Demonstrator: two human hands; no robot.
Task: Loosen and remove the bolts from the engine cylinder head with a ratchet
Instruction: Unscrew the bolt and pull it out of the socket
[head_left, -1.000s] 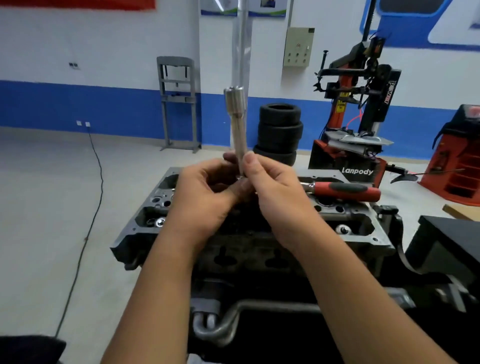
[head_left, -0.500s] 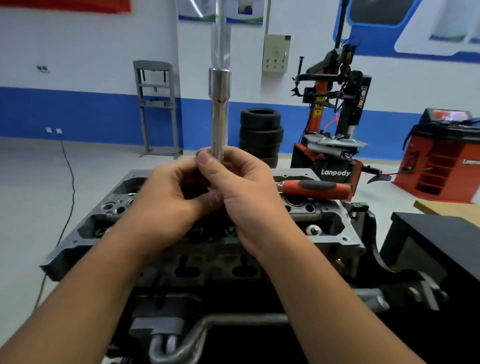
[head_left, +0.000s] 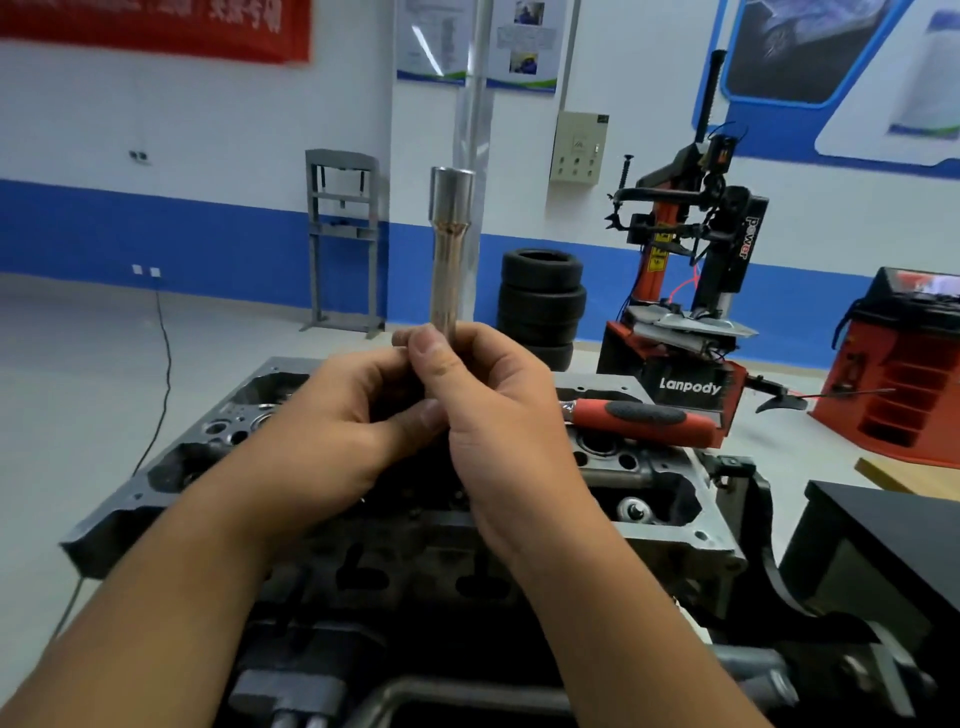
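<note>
Both hands meet above the grey engine cylinder head (head_left: 670, 525). A long chrome socket (head_left: 448, 249) stands upright between them, wide end up. My right hand (head_left: 498, 410) pinches its lower end with thumb and fingers. My left hand (head_left: 337, 431) curls round whatever is below the socket; that part is hidden by the fingers. The ratchet's red and black handle (head_left: 644, 415) lies across the head's far right side, behind my right hand. Its head end is hidden. No bolt is visible.
The cylinder head sits on a dark engine stand (head_left: 810, 587). A stack of tyres (head_left: 540, 306), a red tyre changer (head_left: 685, 332) and a red cabinet (head_left: 904, 374) stand behind. A grey press frame (head_left: 343, 239) is by the wall. A cable (head_left: 163, 364) runs across the floor at left.
The camera view has shifted a little, so the scene sits differently in frame. Both hands stay on the upright socket's lower end, held in much the same grip.
</note>
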